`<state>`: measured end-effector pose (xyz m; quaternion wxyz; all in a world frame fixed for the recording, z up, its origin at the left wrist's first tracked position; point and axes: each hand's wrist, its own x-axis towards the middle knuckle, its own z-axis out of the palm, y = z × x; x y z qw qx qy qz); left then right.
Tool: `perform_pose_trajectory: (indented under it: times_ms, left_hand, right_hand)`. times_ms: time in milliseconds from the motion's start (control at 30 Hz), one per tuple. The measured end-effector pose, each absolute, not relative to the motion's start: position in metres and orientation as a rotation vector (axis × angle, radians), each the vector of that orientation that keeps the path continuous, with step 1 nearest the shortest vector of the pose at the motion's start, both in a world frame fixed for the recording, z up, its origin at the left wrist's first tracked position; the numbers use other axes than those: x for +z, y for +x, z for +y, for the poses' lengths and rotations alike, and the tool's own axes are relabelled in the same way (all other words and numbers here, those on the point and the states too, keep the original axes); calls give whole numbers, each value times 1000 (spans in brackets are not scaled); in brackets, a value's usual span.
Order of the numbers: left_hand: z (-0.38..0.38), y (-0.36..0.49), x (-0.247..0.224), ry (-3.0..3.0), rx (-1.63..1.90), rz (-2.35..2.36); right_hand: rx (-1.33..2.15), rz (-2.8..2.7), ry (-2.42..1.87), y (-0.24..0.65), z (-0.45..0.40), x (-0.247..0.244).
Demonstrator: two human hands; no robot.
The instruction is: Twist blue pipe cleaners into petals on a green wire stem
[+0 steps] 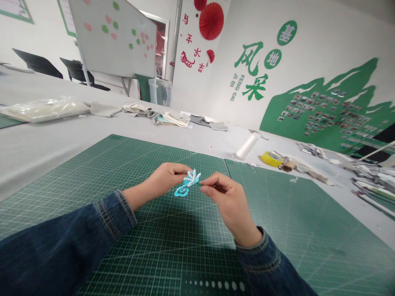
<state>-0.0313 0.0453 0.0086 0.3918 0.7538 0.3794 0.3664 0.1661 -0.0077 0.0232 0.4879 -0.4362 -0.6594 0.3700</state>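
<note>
Between my two hands, above the green cutting mat (166,255), is a light-blue flower-like ornament (190,179) with white beaded petals and a curled blue piece (181,191) hanging at its lower left. My right hand (226,197) pinches its thin green stem (199,183) between thumb and fingers. My left hand (163,181) is closed at the ornament's far left side, thumb and fingers gripping its edge. The ornament partly covers the left fingertips.
A second cutting mat (286,205) adjoins on the right. Behind the mats stand a white thread cone (247,146), a yellow tape roll (271,158) and a cardboard tube (288,166). Fabric scraps (177,118) and a plastic-wrapped bundle (46,109) lie along the table's far side.
</note>
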Motion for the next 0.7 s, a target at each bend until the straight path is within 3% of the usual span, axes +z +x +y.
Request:
perform_pose_trajectory:
  times_ms: [133, 300, 500, 700]
  left_hand:
    - [41, -23, 5, 1960, 936, 933]
    - [28, -21, 7, 2554, 1023, 911]
    - [12, -29, 21, 3218, 1071, 910]
    - [7, -32, 34, 3414, 1219, 866]
  right_hand:
    - [1049, -1265, -1009, 164, -5, 18]
    - [981, -1131, -1053, 163, -2, 13]
    - [349, -1546, -1245, 167, -1, 9]
    - [-97, -1951, -1177, 170, -5, 12]
